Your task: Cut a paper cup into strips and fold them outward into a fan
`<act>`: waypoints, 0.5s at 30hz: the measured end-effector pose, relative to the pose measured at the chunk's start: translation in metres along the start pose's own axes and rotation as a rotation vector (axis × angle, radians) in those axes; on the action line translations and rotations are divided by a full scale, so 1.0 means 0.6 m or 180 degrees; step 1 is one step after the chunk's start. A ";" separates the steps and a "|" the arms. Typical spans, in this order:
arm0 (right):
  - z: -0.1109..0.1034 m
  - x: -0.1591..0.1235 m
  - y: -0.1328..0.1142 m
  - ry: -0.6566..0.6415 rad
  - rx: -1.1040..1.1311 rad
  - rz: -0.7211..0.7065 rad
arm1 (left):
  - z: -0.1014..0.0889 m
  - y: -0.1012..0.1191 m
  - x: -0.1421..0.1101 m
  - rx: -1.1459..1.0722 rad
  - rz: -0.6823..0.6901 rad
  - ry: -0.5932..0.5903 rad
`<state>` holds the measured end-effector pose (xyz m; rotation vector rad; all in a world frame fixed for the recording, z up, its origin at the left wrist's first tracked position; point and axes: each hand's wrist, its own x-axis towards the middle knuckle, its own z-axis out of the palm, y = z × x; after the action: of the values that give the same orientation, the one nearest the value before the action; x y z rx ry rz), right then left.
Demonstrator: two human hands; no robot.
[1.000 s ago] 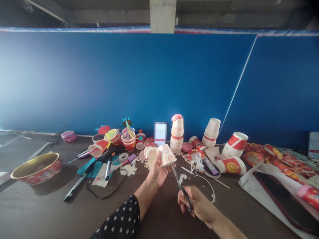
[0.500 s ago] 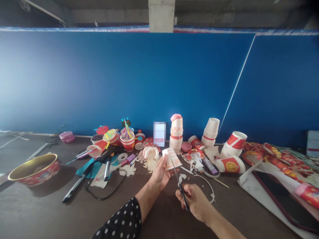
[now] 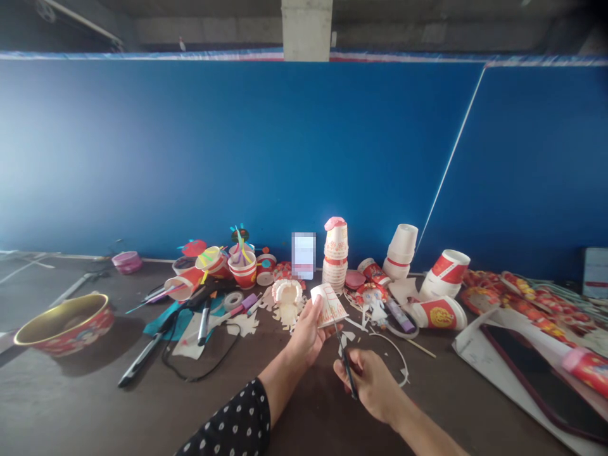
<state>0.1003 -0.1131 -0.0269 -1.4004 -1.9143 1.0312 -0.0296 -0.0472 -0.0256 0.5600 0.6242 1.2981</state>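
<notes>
My left hand point(image 3: 308, 332) grips a white paper cup point(image 3: 334, 308) with red lines drawn on its side, the thumb on the near side. The cup is tilted on its side above the table. In my right hand point(image 3: 368, 383) is a pair of scissors point(image 3: 346, 360) with dark handles, fingers wrapped round them. The blades point up and away, their tips at the cup's lower edge; whether they bite into the paper I cannot tell. Just beyond my left hand lies a cut white paper shape point(image 3: 287, 301) with a scalloped arch.
A phone point(image 3: 304, 256) stands upright at the back beside stacked paper cups point(image 3: 335, 259). To the left are cups of craft strips point(image 3: 244, 266), pens and a gold-lined bowl point(image 3: 64, 323). On the right lie a paper doll point(image 3: 375, 304), a red-printed cup point(image 3: 441, 314) and a dark phone point(image 3: 536, 373).
My left hand has moved the cup slightly right and down and turned it. The scissors have followed the cup's edge, with my right hand shifting slightly left.
</notes>
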 end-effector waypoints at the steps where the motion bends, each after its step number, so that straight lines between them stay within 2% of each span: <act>1: 0.000 0.000 -0.001 -0.0019 0.0053 0.0015 | 0.000 0.000 0.000 0.0009 -0.0004 -0.0017; 15: 0.004 0.000 0.005 -0.0108 0.0526 0.0035 | -0.006 -0.003 0.006 -0.0046 0.0023 -0.0157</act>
<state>0.1000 -0.1134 -0.0308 -1.3092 -1.8017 1.1965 -0.0305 -0.0440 -0.0298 0.5811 0.5721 1.2910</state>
